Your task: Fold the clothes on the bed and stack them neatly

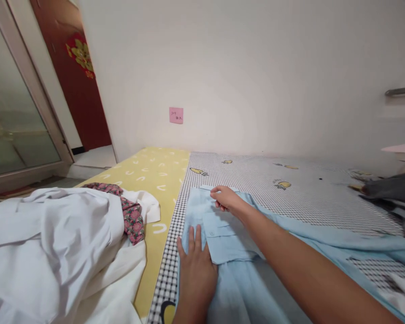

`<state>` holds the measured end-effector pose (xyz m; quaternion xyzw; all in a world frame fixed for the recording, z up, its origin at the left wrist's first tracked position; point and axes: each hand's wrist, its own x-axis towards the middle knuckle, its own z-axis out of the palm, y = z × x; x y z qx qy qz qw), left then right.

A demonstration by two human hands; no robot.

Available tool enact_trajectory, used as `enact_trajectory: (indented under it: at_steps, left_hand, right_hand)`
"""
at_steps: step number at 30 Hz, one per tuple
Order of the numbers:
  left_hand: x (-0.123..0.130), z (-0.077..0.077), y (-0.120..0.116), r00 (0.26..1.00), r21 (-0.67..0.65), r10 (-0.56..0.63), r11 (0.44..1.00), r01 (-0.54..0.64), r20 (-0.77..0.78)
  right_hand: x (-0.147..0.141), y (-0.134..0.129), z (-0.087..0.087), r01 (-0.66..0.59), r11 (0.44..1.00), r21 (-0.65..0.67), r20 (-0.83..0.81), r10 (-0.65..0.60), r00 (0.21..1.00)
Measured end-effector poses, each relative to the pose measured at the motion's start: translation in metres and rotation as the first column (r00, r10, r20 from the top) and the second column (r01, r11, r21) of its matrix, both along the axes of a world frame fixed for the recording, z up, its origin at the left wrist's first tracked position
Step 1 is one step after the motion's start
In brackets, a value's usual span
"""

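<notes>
A light blue garment (236,288) with a buttoned flap or cuff lies partly folded on the checked bed cover (310,180). My left hand (197,270) rests flat on its left side, fingers spread. Near the garment's far edge, my right hand (224,199) is closed in a pinch, with blue fabric right under it. My own fingers hide the exact grip point. Part of the garment stretches away to the right beneath my right forearm, like a long sleeve or strap.
On the left, white clothes (54,243) and a dark floral cloth (133,216) lie heaped over a yellow patterned cover (148,164). Dark fabric (388,191) sits at the right edge. A pink note (176,115) sticks to the wall behind the bed.
</notes>
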<state>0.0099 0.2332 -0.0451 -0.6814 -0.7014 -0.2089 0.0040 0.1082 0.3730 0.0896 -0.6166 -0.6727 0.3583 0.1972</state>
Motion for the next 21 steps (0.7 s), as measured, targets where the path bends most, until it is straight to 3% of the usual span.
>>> enact_trajectory:
  at_steps: [4,7,12,15,18,21]
  left_hand:
    - [0.001,-0.01,0.001,1.0,0.064,0.021,0.998,-0.02,-0.01]
    - [0.003,-0.019,0.003,0.997,0.169,0.074,0.983,-0.07,-0.017]
    - [0.002,-0.028,0.007,0.993,0.208,0.114,0.972,-0.105,-0.034]
    - [0.001,-0.025,0.007,0.994,0.194,0.107,0.976,-0.098,-0.036]
    - [0.0,-0.015,0.008,0.987,0.201,0.157,0.967,-0.158,0.016]
    - [-0.003,-0.004,0.009,0.962,0.289,0.26,0.917,-0.274,0.087]
  right_hand:
    - [-0.028,0.031,-0.037,0.059,0.992,-0.115,0.0,-0.06,0.998]
    - [-0.033,0.045,-0.06,0.075,0.995,-0.068,-0.05,-0.078,0.996]
    - [-0.033,0.054,-0.066,0.041,0.997,0.066,-0.162,-0.03,0.986]
    - [-0.025,0.04,-0.054,0.045,0.977,0.208,-0.177,-0.007,0.984]
    - [-0.003,0.005,-0.043,0.025,0.918,0.397,-0.147,0.037,0.988]
    - [0.026,-0.038,-0.053,-0.114,0.822,0.558,0.108,0.064,0.992]
